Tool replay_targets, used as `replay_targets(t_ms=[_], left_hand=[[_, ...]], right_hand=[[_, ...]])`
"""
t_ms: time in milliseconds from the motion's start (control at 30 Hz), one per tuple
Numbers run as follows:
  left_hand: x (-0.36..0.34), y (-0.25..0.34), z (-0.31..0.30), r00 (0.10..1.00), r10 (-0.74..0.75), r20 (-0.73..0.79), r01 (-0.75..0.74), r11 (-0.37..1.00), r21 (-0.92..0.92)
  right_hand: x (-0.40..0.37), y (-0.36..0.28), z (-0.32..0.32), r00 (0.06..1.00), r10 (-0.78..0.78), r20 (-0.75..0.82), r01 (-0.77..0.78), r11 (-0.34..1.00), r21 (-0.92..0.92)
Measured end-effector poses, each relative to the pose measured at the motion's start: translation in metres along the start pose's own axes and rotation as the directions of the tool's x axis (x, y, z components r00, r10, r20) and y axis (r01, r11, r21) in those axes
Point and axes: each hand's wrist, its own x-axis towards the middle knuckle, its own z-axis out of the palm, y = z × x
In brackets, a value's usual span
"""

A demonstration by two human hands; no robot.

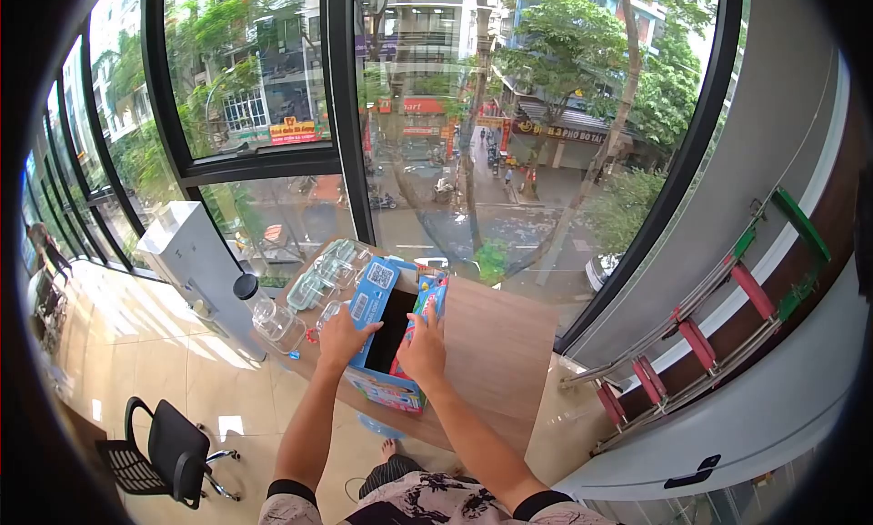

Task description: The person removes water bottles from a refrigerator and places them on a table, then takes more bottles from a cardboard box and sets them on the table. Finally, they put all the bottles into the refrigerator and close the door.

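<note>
A blue printed cardboard box (386, 390) stands on the wooden table with its top open and its inside dark. One of its flaps, which carries a QR code and a barcode, is folded out to the left. My left hand (339, 340) grips the box's left edge, thumb over the rim. On the opposite side, my right hand (423, 349) is closed on the colourful right edge, its thumb also pointing in toward the opening. The fingers of both hands are partly hidden behind the cardboard.
Left of the box are glass containers with pale green lids (314, 284) and a clear glass jar with a black lid (275, 323). The wooden table (496, 361) sits by tall windows. A black office chair (177, 452) is at left, a folded ladder (696, 343) at right.
</note>
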Motion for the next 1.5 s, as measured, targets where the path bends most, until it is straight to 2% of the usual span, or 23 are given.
replay_targets(t_ms=[100,167,600,667,700,767,800,1000,1067,1300,1333,1400,1433,1500], left_hand=[[0.003,-0.003,0.006,0.999,-0.024,0.025,0.023,0.999,0.04],[0.002,-0.007,0.01,1.0,0.008,-0.017,-0.007,0.999,0.037],[0.003,-0.008,0.01,0.996,0.017,-0.087,-0.015,1.0,0.019],[0.001,-0.003,0.004,0.994,-0.11,0.024,0.11,0.994,-0.002],[0.001,-0.005,0.006,0.994,-0.106,0.019,0.106,0.994,-0.004],[0.0,-0.008,0.011,0.993,0.015,-0.119,-0.016,1.0,-0.014],[-0.001,-0.008,0.011,0.992,0.021,-0.128,-0.024,1.0,-0.019],[-0.007,-0.001,0.005,0.99,0.0,-0.139,-0.001,1.0,-0.009],[-0.006,-0.008,0.01,0.996,0.001,-0.089,-0.001,1.0,-0.002],[-0.01,-0.011,0.014,0.995,-0.014,-0.102,0.011,1.0,-0.03],[-0.009,-0.018,0.021,0.997,-0.007,-0.079,0.002,0.998,-0.059],[-0.013,-0.032,0.036,0.979,0.029,-0.201,-0.045,0.996,-0.075],[-0.015,-0.033,0.036,0.983,0.027,-0.18,-0.046,0.993,-0.104],[-0.016,-0.042,0.02,0.998,-0.012,-0.059,-0.013,0.916,-0.401]], right_hand=[[-0.001,-0.002,-0.002,1.0,0.013,0.009,-0.013,0.999,0.037],[0.0,-0.004,-0.003,1.0,0.012,0.015,-0.013,0.997,0.074],[0.0,-0.003,0.004,1.0,0.016,-0.009,-0.015,0.998,0.06],[0.001,-0.002,0.004,1.0,0.012,-0.017,-0.011,0.998,0.069],[0.002,-0.002,0.006,1.0,0.009,-0.022,-0.007,0.998,0.069],[0.001,0.001,0.01,0.999,0.007,-0.039,-0.004,0.997,0.077],[0.001,0.002,0.01,0.999,0.001,-0.05,0.003,0.997,0.075],[-0.001,0.005,0.014,0.995,-0.028,-0.1,0.038,0.994,0.1],[-0.004,0.004,0.011,0.994,-0.035,-0.103,0.047,0.992,0.117],[-0.006,0.0,0.004,0.981,-0.117,-0.157,0.126,0.991,0.048],[-0.006,0.001,0.005,0.976,-0.131,-0.175,0.139,0.99,0.038],[-0.009,0.002,0.005,0.97,-0.154,-0.186,0.157,0.988,0.001],[-0.009,0.001,-0.001,0.973,-0.142,-0.182,0.139,0.99,-0.031],[-0.012,-0.006,-0.002,0.982,-0.038,-0.185,0.055,0.995,0.087]])
